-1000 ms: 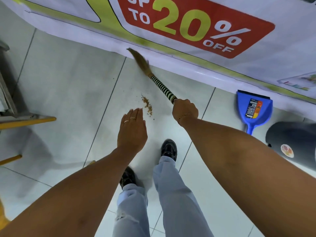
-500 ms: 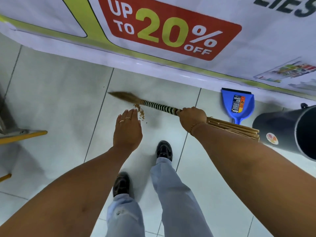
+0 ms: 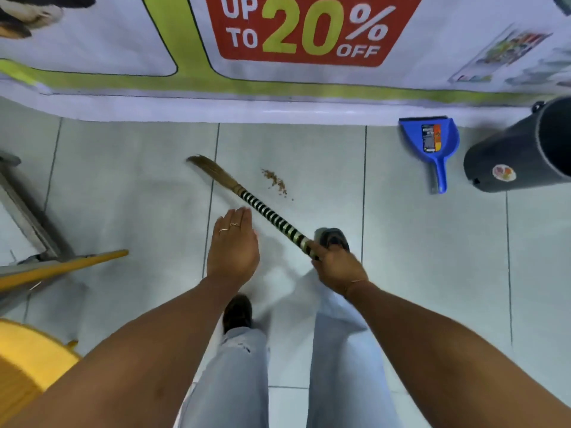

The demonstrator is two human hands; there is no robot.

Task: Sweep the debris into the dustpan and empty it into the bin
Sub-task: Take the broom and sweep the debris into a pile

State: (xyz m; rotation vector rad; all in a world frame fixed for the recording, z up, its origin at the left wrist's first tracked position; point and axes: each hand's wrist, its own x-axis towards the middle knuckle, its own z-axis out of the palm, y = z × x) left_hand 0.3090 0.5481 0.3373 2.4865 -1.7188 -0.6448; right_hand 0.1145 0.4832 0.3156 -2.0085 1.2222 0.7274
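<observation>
Since half a second ago the broom [image 3: 247,196] has swung back left, so its bristles sit left of the debris [image 3: 276,182], probably loading up to flick it right toward the one blue dustpan [image 3: 429,142] and one dark bin [image 3: 522,152] by the far banner. Right hand [image 3: 338,268] is wrapped tight around the handle, left hand [image 3: 233,247] hovers flat and empty

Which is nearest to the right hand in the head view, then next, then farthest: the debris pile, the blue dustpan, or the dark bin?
Measured from the right hand, which grips the broom handle:
1. Debris pile, on the tile ahead and slightly left of it.
2. Blue dustpan, ahead and to the right, by the banner's foot.
3. Dark bin, farthest right, just beyond the dustpan.
</observation>
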